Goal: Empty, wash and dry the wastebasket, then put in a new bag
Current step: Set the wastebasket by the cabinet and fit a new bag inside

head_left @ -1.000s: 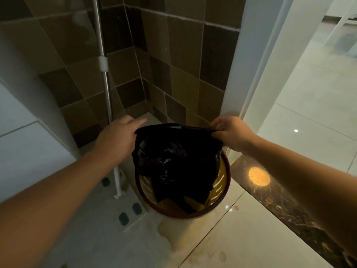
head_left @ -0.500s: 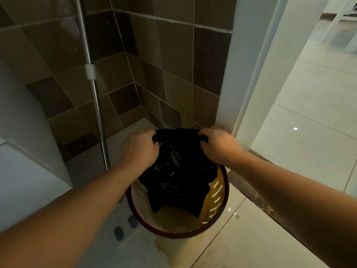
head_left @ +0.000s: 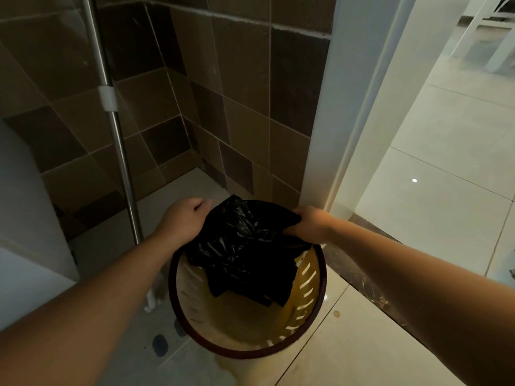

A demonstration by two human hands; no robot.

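Observation:
A round yellow slotted wastebasket (head_left: pixel 309 277) with a dark red rim stands on the tiled floor in front of me. A black plastic bag (head_left: pixel 245 252) hangs into it, its mouth stretched over the far part of the rim. My left hand (head_left: pixel 181 221) grips the bag's edge at the far left of the rim. My right hand (head_left: pixel 309 222) grips the bag's edge at the far right of the rim. The bag's lower end dangles loose inside, above the basket's bare yellow bottom.
A metal pole (head_left: pixel 117 140) with a white clip leans just left of the basket, its foot on the floor. Brown tiled walls form a corner behind. A white door frame (head_left: pixel 342 121) stands at the right, with a dark threshold strip (head_left: pixel 362 274) and a pale tiled room beyond.
Both hands have lowered the bag and drawn apart, pulling its mouth down over the basket's far rim. The view has tilted further down.

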